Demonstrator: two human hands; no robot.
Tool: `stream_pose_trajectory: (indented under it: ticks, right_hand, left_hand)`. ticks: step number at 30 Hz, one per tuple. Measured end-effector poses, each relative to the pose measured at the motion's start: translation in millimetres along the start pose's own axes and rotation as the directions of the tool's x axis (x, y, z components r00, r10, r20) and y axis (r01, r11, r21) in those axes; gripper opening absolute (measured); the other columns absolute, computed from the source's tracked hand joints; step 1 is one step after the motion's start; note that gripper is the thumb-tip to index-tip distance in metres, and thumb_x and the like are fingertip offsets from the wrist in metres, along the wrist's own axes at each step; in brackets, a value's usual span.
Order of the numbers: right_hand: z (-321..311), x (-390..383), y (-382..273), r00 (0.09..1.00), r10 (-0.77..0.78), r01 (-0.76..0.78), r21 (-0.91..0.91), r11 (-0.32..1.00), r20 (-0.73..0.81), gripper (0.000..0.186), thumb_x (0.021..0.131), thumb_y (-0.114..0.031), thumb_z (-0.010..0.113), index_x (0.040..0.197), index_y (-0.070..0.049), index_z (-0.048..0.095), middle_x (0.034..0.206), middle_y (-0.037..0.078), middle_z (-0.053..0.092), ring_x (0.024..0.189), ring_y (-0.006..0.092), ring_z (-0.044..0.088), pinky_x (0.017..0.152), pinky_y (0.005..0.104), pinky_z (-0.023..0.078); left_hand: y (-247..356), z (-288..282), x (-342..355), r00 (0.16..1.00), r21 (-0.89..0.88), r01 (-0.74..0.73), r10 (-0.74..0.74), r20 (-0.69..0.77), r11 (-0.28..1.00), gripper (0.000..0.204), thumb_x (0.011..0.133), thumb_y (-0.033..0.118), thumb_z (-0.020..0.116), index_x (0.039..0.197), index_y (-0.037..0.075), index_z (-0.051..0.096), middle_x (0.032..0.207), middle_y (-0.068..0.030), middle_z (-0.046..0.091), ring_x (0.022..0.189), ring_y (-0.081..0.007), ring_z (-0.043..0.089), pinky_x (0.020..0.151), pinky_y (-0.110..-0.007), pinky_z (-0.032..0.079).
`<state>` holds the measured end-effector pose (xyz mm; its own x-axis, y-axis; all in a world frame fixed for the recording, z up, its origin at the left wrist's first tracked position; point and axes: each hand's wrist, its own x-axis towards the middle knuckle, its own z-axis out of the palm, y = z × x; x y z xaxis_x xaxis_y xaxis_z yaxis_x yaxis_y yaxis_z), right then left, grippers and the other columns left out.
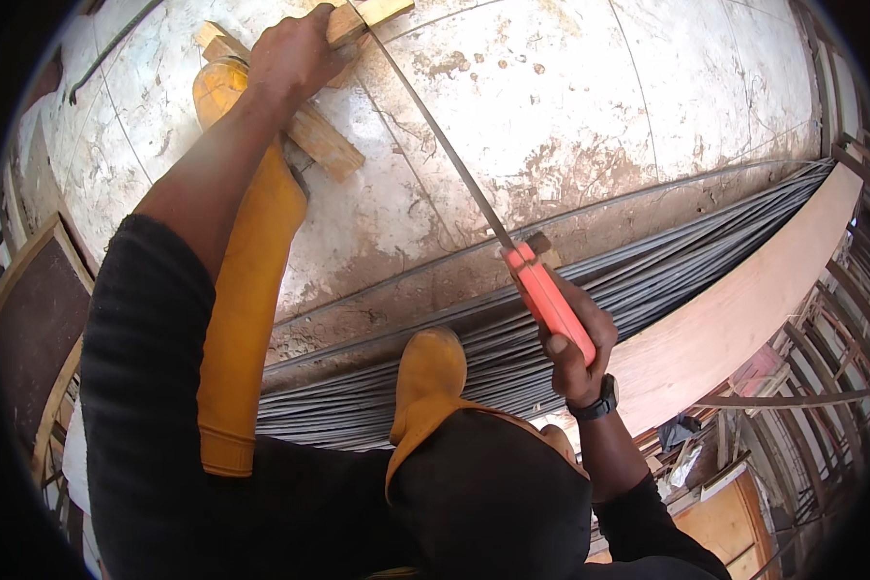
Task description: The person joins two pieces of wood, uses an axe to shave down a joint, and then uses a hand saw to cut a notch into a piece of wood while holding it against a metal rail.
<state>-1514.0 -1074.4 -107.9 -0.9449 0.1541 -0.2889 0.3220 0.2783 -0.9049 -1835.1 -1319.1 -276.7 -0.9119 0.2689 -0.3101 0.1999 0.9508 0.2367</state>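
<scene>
Steel rods (590,290), curved plywood sheet (744,300)

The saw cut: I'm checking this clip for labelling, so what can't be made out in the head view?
- Where the saw blade meets the wooden piece: at the top edge, partly under the left hand.
- Saw teeth: too small to tell.
- Saw handle: largely wrapped by the right hand.
- Left yellow boot: its toe is hidden behind the forearm and wood.

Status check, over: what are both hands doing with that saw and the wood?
Left hand pressing down wooden piece. Right hand gripping handsaw by orange handle, blade on the wood. Yellow boot braced against it. Rebar bundle lies beneath the right hand.
</scene>
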Motion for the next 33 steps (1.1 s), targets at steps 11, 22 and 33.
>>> stream_pose_trajectory:
  ticks: [11, 22, 33]
  right_hand:
    - [-7, -18, 6, 0.993, 0.065, -0.068, 0.024, 0.997, 0.101, 0.058, 0.087, -0.025, 0.065, 0.134, 0.008, 0.056, 0.114, 0.019, 0.071, 0.085, 0.0184, 0.068, 0.078, 0.0280, 0.052]
    - [17, -2, 5, 0.999, 0.000, 0.001, 0.037, 0.999, -0.033, 0.053, 0.086, -0.021, 0.061, 0.132, 0.007, 0.058, 0.111, 0.020, 0.070, 0.079, 0.0149, 0.063, 0.072, 0.0284, 0.051]
    - [17, -2, -1, 0.996, 0.039, -0.040, -0.008, 0.999, -0.079, 0.070, 0.091, -0.052, 0.060, 0.125, 0.009, 0.062, 0.100, 0.015, 0.071, 0.082, 0.0187, 0.064, 0.073, 0.0305, 0.050]
  left_hand:
    - [-5, 15, -21, 0.999, -0.001, -0.045, 0.045, -0.007, 0.999, 0.055, 0.084, 0.043, 0.073, 0.126, 0.008, 0.062, 0.102, -0.0203, 0.073, 0.099, -0.0375, 0.069, 0.089, -0.046, 0.054]
    - [6, -5, 0, 0.996, 0.038, -0.084, 0.085, -0.026, 0.996, 0.057, 0.084, 0.046, 0.072, 0.125, 0.008, 0.062, 0.101, -0.0206, 0.073, 0.099, -0.0381, 0.069, 0.089, -0.047, 0.054]
    - [-6, 14, -1, 0.993, 0.024, -0.086, 0.088, -0.076, 0.996, 0.057, 0.085, 0.049, 0.072, 0.124, 0.008, 0.063, 0.100, -0.0202, 0.073, 0.099, -0.0373, 0.069, 0.089, -0.047, 0.054]
